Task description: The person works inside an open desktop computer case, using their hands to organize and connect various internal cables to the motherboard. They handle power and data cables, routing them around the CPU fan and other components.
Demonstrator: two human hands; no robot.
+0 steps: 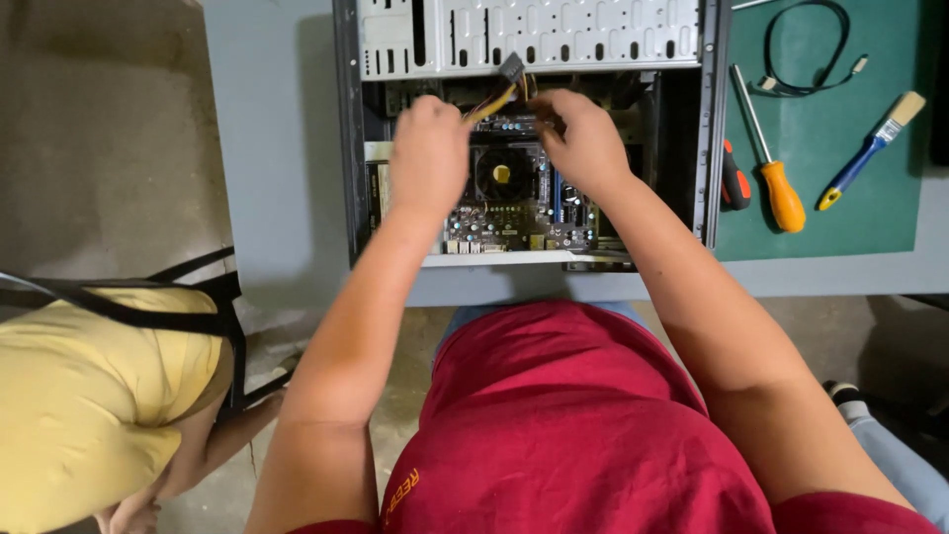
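An open computer case (pixel 346 138) lies on its side on the grey table (pixel 267 148), its side panel off so the green-brown motherboard (pixel 514 213) shows inside, with a dark round cooler fan (pixel 501 173) at its middle bearing a yellow spot. Above the board runs the pale perforated metal drive cage (pixel 554 35).

Both of the person's hands are inside the case. The left hand (pixel 428 153) has its grip closed on a bundle of yellow, red and black wires (pixel 491 102), which rises to a small grey plug (pixel 511 67) lying against the drive cage. The right hand (pixel 583 138) is just beside it at the same bundle, fingers curled; whether they pinch the wires I cannot tell, as the knuckles hide the tips.

To the right of the case lies a green mat (pixel 840 198). On it rest an orange-handled screwdriver (pixel 771 163), a smaller red-and-black tool (pixel 733 178) just beside the case wall, a blue-handled brush (pixel 870 148) and a looped black cable (pixel 806 49).

At lower left another person in a yellow top (pixel 89 396) bends over the floor.
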